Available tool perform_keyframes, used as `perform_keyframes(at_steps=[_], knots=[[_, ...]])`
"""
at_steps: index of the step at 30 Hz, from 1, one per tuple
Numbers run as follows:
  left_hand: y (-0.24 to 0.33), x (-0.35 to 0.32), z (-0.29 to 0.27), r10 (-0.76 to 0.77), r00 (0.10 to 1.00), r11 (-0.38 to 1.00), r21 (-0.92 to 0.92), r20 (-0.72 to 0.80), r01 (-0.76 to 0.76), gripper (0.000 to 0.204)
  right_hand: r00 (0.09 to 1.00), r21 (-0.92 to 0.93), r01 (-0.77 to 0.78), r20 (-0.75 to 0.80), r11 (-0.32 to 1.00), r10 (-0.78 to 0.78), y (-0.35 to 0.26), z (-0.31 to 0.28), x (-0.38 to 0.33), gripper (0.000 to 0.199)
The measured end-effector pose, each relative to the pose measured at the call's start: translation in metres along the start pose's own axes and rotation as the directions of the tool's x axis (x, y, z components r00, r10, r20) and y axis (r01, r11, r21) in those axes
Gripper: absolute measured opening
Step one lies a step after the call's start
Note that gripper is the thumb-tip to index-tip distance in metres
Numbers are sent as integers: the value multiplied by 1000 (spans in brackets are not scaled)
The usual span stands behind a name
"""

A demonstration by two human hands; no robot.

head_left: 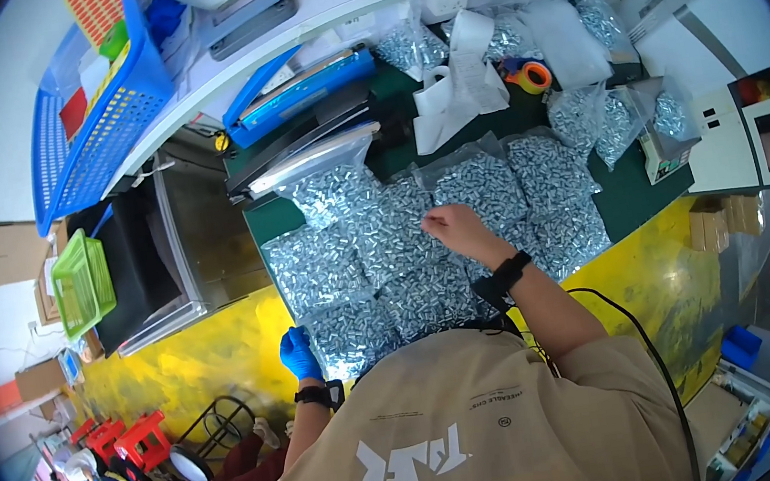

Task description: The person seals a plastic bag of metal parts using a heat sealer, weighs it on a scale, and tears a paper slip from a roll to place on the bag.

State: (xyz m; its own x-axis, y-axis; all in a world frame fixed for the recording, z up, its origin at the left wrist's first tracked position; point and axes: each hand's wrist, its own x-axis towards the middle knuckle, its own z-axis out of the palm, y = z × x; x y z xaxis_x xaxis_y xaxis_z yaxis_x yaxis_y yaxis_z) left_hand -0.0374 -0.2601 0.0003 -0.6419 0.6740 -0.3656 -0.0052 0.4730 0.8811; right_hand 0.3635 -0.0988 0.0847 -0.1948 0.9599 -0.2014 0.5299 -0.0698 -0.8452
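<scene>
- At the centre of the frame, here is the right hand, bare, above the spread of clear bags packed with small silvery metal pieces.
- Its fingers curl in and bunch toward the thumb, pointing left, the tips drawn close together; whether a bit of film or a metal piece is pinched there, I cannot tell from this angle.
- Contact under that hand is hard to call too: it overlaps the bags in view, but touching or just above them, the view does not settle it.
- Over to the lower left of centre, the left hand in a blue glove, right by the leftmost bag in the nearest row.
- Fingers point up the frame and look partly bent; how far they are spread, and whether they grasp the bag's edge, cannot be made out.
- Black bands on both wrists, the right one at the centre right, the left one lower down.
- And the bags themselves, lying side by side across the middle of the frame on a dark green tabletop, the nearest row reaching down to the tan shirt.
- Above them, at upper centre, a loose strip of white paper; just right of it, an orange tape roll.
- Upper left of centre, a long blue device; farther left, a blue basket.
</scene>
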Motion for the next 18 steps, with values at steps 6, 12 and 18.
perform_keyframes(at_steps=[6, 12, 18], knots=[[31, -2, 46, -21, 986, 999, 45, 164, 13, 19, 1000, -51, 27, 13, 998, -26, 1, -5, 10, 23], [34, 0, 70, -5, 980, 1000, 17, 200, 1, 18, 1000, -42, -4, 12, 999, 4, 14, -4, 16, 24], [39, 0, 74, -38, 980, 999, -5, 196, 40, 21, 999, -127, 40, -9, 991, -42, 15, -3, 44, 22]])
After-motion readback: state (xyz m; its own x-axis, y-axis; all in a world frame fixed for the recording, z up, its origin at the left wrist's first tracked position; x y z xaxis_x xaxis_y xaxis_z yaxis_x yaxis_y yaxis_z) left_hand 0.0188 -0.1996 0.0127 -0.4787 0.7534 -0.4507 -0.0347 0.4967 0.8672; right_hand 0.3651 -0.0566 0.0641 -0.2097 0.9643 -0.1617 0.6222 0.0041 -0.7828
